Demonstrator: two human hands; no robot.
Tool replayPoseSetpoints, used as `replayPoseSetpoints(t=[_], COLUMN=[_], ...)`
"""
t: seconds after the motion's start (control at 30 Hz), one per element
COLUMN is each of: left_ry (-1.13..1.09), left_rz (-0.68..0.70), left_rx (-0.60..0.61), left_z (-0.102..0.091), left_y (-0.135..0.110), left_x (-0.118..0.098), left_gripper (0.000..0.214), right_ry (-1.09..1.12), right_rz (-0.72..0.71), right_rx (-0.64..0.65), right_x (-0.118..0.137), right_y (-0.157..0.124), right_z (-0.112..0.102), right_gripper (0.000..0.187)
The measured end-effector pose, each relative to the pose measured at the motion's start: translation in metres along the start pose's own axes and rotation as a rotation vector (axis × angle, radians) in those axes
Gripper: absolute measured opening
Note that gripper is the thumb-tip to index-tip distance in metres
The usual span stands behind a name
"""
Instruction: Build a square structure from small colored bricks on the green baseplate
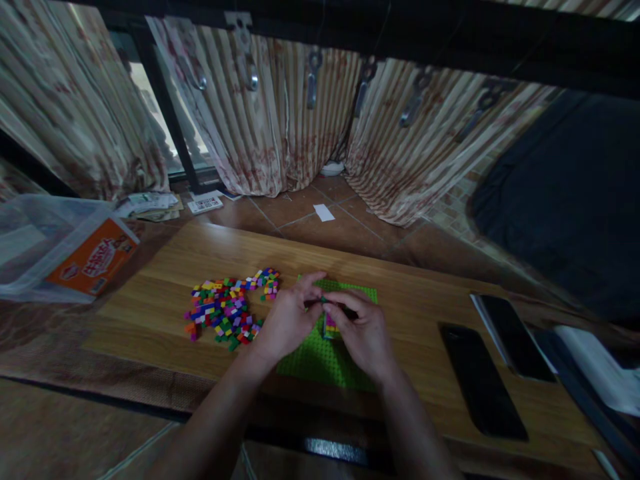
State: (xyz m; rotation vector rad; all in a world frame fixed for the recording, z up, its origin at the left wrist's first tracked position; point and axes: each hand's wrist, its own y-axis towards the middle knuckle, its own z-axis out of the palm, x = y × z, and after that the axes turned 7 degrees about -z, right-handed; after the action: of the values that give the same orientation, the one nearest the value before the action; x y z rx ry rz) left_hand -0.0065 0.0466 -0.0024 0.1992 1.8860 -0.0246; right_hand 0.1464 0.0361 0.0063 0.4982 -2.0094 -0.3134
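Observation:
Over a green studded baseplate [320, 370], my left hand [290, 320] and my right hand [364, 333] meet with thumbs and forefingers pinched together. Between the fingertips shows a small dark green toy brick [323, 300], partly covered by them. Just below it, a small built block of pink, yellow and other coloured bricks [330, 327] stands on the baseplate, half hidden by my right hand. Left of my left hand lies a loose pile of many-coloured bricks [225, 310] on the wooden table [400, 293].
Two dark phone-like slabs [483, 380] [517, 337] lie at the table's right. A clear plastic tub [35, 260] with an orange label stands at the left. Striped curtains [285, 113] hang behind, and a white card [324, 213] lies on the tiled floor.

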Motion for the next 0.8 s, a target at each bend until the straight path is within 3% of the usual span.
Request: replayPoseSetpoints(t=[0.2,0.43,0.67,0.8], left_ry=[0.087,0.003,0.079,0.126], left_rz=[0.035,-0.012,-0.073,-0.163], left_rx=[0.004,0.034,-0.136,-0.139], left_z=[0.003,0.007,0.003,0.001], left_y=[-0.002,-0.003,0.001,0.003], left_x=[-0.002,0.001,0.004,0.006], left_gripper=[0.052,0.053,0.042,0.038], right_ry=[-0.069,-0.151,-0.113,-0.051], right_rz=[0.014,-0.032,0.153,0.215], right_rx=[0.003,0.021,-0.131,-0.167], right_x=[-0.001,-0.004,-0.021,-0.033], right_y=[0.000,-0.001,-0.001,0.000], right_z=[-0.003,-0.007,-0.022,-0.022], right_gripper=[0.014,0.018,0.020,0.018])
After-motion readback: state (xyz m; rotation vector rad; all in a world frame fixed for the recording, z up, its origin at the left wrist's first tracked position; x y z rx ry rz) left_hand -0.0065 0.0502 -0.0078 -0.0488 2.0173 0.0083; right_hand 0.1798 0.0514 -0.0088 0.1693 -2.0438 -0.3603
